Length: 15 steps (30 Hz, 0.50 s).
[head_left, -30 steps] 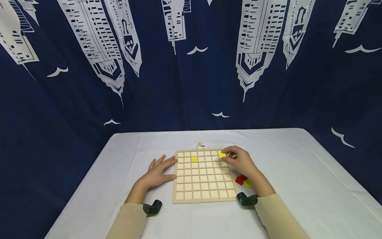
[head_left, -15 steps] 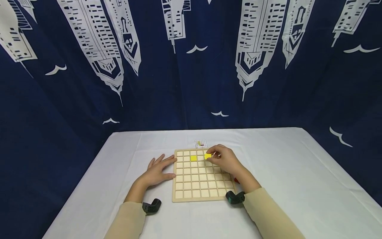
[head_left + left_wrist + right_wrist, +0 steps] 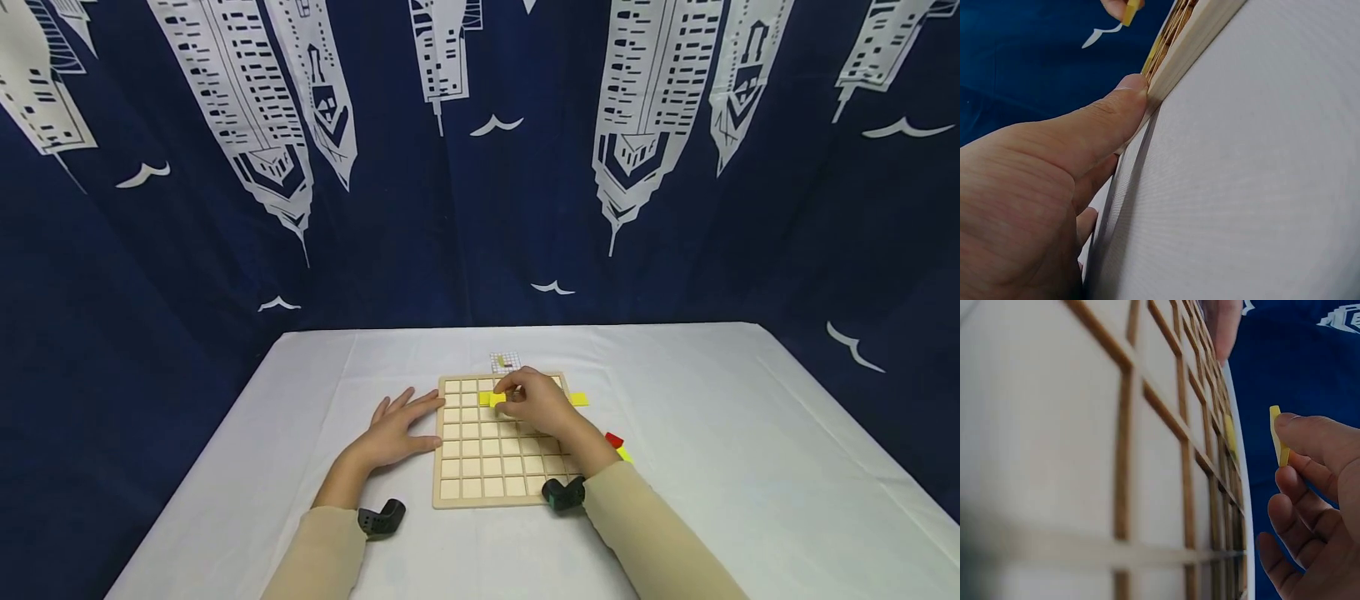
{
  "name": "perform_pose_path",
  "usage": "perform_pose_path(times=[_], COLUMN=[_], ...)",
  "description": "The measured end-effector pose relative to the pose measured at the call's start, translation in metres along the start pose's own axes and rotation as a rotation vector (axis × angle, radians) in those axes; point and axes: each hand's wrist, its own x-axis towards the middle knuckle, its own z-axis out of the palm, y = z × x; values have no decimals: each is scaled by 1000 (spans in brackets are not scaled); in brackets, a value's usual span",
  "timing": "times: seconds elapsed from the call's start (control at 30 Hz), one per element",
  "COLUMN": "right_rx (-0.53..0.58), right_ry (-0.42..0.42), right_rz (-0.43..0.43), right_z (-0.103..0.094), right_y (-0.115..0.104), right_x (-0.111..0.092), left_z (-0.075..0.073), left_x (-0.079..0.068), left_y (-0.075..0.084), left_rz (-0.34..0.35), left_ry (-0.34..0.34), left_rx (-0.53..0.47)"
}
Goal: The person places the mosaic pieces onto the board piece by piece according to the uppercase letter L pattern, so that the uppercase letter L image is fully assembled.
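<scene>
My right hand (image 3: pixel 534 400) pinches a small yellow square tile (image 3: pixel 497 400) between thumb and fingers, over the upper part of a wooden grid board (image 3: pixel 491 502). The right wrist view shows this held tile (image 3: pixel 1279 437) edge-on, raised off the board. Another yellow tile (image 3: pixel 483 398) lies in a cell of an upper row, just left of the held one and partly covered by it. At the board's left edge my left hand (image 3: pixel 399 435) rests with fingers spread. Its thumb (image 3: pixel 1110 115) touches the board's wooden side in the left wrist view.
A small card with a printed coloured grid (image 3: pixel 505 362) lies behind the board. Beside the board's right edge is a yellow tile (image 3: pixel 580 399). Nearer, a red tile (image 3: pixel 614 439) and a yellow tile (image 3: pixel 625 454) show past my right forearm. A white cloth (image 3: pixel 675 367) covers the table.
My right hand has moved left across the board with the yellow tile, from its upper right corner to beside the placed yellow tile. My left hand keeps its place.
</scene>
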Motion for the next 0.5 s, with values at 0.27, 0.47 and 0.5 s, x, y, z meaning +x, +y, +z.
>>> perform_pose_path(times=[0.27,0.47,0.5], right_rx=[-64,-95,-100], right_ry=[-40,-45,-46], right_rz=[46,37,36], right_z=[13,18,18], right_y=[-4,-7,-7], right_x=[3,5,5], left_z=[0,-1,-1], left_x=[0,-1,-1], left_y=[-1,0,1], left_rz=[3,-7,-7], left_ry=[-5,5,3], left_rx=[-8,-4,-4])
